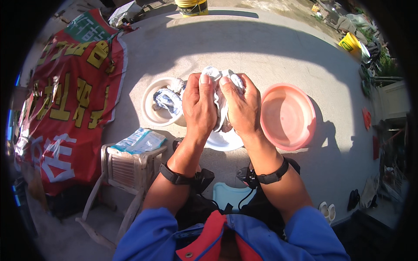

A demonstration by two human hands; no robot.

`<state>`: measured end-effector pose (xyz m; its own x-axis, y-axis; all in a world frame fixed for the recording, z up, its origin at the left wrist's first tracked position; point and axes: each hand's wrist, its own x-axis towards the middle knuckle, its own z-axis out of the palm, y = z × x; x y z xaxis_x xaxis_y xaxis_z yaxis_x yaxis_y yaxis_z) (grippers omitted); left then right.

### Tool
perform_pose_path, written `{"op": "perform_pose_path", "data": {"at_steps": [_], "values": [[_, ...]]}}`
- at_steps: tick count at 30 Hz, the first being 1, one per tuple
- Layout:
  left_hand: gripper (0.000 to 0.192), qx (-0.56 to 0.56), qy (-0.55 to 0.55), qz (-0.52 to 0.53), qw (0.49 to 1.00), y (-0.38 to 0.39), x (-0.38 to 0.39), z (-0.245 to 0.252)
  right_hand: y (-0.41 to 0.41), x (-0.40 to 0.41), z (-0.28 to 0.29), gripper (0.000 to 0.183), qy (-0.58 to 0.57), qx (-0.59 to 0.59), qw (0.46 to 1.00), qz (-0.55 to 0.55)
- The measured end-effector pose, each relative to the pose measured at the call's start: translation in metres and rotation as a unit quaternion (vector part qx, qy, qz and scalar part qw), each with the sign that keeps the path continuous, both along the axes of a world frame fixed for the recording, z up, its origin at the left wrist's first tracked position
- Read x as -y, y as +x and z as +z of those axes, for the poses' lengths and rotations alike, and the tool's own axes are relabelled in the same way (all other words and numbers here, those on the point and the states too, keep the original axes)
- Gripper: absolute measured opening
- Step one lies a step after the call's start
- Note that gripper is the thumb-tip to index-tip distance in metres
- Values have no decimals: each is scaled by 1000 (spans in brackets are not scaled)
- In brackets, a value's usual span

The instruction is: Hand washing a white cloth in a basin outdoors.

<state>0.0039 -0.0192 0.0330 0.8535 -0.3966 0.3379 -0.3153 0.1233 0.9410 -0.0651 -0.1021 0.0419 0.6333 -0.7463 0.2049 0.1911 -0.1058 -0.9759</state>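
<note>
Between my two hands is a bunched, wet-looking white cloth [222, 101] with bluish patches. My left hand [200, 102] grips its left side, thumb on top. On the other side my right hand [241, 101] grips it the same way, thumbs pointing away from me. Below the cloth sits a white basin [224, 143], mostly hidden by my hands and the cloth. To the left a white bucket or basin [148, 107] holds a crumpled blue-and-white cloth [168, 99]. A pink basin [289, 115] stands to the right, seemingly with some water in it.
A wooden stool [125, 169] bearing a blue-and-white plastic packet [140, 142] stands at left. Beyond it hangs a red banner [78, 120] with writing. A light-blue stool [228, 194] is near my legs. Yellow buckets [192, 7] and white shoes [327, 210] lie farther out.
</note>
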Motion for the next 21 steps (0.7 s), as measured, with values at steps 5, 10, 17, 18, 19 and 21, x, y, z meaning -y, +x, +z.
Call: {"op": "perform_pose_path", "data": {"at_steps": [5,10,17,18,19,21], "values": [[30,-32,54,-28,998,-20,8,0,2,31,2,22,-9,14,999,-31],[28,-203,-71,-6,977,25,0,6,-7,-15,9,24,-108,-48,992,37],[32,-114,29,-60,991,-39,10,13,-2,39,6,21,108,19,993,-32],[28,-103,8,-26,994,-23,6,4,-2,35,7,22,88,32,995,-20],[25,-96,-14,3,995,-6,4,-3,-2,30,7,25,102,28,994,-10],[24,-215,-167,9,962,23,-1,-2,-5,19,10,27,123,65,990,15]]}}
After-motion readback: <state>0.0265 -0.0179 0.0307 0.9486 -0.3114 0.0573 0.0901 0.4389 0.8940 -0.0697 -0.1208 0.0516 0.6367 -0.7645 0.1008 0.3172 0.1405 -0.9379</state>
